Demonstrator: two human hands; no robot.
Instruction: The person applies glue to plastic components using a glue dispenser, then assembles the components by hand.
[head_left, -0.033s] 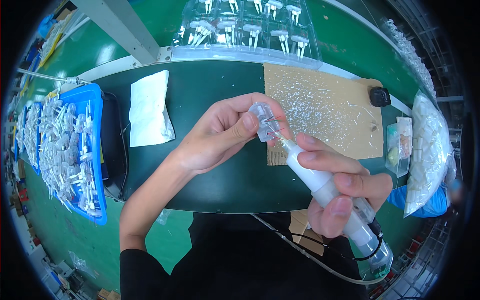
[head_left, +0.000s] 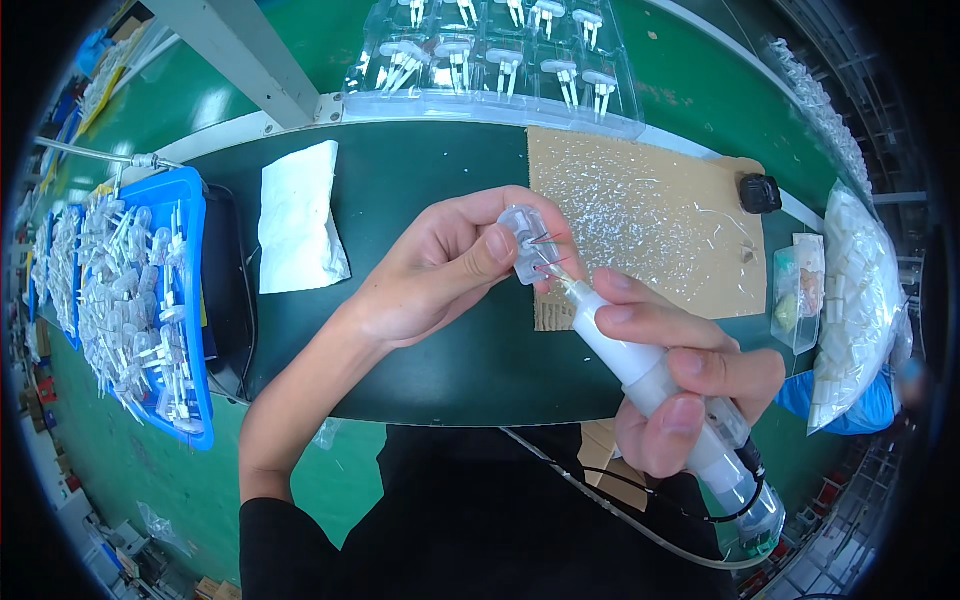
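Between thumb and fingers, my left hand (head_left: pixel 435 260) pinches a small clear plastic housing (head_left: pixel 522 232) above the middle of the workbench. Thin wires (head_left: pixel 545 268), some reddish and some dark, stick out of its right side. My right hand (head_left: pixel 690 375) is wrapped round a white cylindrical powered hand tool (head_left: pixel 622 350), which slants up and left. Its narrow tip meets the wire ends beside the housing; exactly how it touches them is too small to tell. From the tool's clear rear end, a black cable and a pale hose run down by my lap.
A cardboard sheet (head_left: pixel 650 220) strewn with white scraps lies right, a black object (head_left: pixel 760 193) at its edge. A white cloth (head_left: pixel 300 220) lies left. Blue bins (head_left: pixel 205 300) of clear parts stand far left. A clear tray (head_left: pixel 490 108) of parts is behind; a plastic bag (head_left: pixel 855 300) sits right.
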